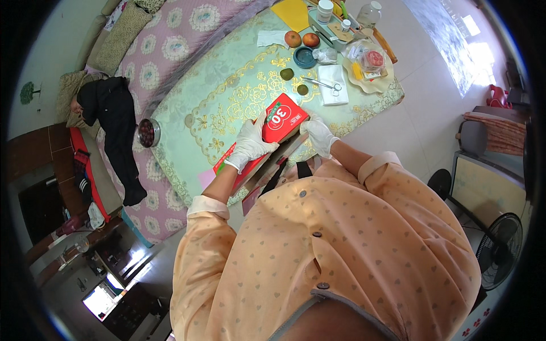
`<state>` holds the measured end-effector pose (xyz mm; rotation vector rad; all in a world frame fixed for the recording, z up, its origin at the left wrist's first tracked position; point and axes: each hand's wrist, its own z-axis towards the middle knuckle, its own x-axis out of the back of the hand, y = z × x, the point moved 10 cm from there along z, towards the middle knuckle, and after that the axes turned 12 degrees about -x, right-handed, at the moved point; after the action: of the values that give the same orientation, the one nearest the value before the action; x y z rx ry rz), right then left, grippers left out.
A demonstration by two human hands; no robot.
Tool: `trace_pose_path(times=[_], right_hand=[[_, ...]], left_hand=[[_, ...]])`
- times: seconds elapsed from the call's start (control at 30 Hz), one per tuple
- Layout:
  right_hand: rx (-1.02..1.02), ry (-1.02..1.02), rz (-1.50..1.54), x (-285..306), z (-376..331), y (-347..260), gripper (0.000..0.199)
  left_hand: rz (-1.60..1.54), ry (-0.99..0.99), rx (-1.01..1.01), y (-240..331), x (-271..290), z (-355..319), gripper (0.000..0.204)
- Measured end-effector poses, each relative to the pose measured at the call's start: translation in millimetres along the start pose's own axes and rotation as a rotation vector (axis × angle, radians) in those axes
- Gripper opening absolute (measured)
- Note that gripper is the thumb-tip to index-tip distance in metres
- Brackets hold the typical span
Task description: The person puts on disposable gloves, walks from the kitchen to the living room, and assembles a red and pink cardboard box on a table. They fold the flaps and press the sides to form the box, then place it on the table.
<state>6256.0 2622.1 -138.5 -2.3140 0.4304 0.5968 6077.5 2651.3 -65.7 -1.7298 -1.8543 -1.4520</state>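
Over the near edge of the table [250, 85], a long red cardboard box [284, 118] is tilted between my two white-gloved hands. My left hand [252, 143] is closed over its upper side around the middle. At the box's right end, my right hand [319, 136] grips the corner, with some fingers hidden behind the edge. A darker side of the box faces me; whether it is opened I cannot tell. Beyond it lie two small round greenish things [286, 74] and scissors [323, 83] on a folded white paper [333, 96].
Farther back are a teal bowl [305, 57], two apples [293, 38], a tray with bottles [327, 34] and a wavy-edged plate [375, 85]. A metal bowl of dark red fruit [149, 133] stands at the left edge. A person in dark clothes [111, 125] lies on the sofa; a fan [500, 244] stands right.
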Motion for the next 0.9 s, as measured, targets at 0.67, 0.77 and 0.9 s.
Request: trace_pose_path(times=[0.67,0.77,0.9], right_hand=[[-0.079,0.175,-0.483,15.6,5.0,-12.5,0.06],[-0.032,0.13,-0.43,39.2,11.2,4.9,0.061],[-0.07,0.101,-0.342,46.7,1.3,16.5,0.06]], left_hand=[[-0.975,-0.126,-0.061,-37.6,24.0,-8.9,0.072],[-1.137,-0.157,-0.145,-7.2,40.6,-11.1,0.072],[-0.991,-0.01,-0.057,-33.1,54.2,-8.0,0.062]])
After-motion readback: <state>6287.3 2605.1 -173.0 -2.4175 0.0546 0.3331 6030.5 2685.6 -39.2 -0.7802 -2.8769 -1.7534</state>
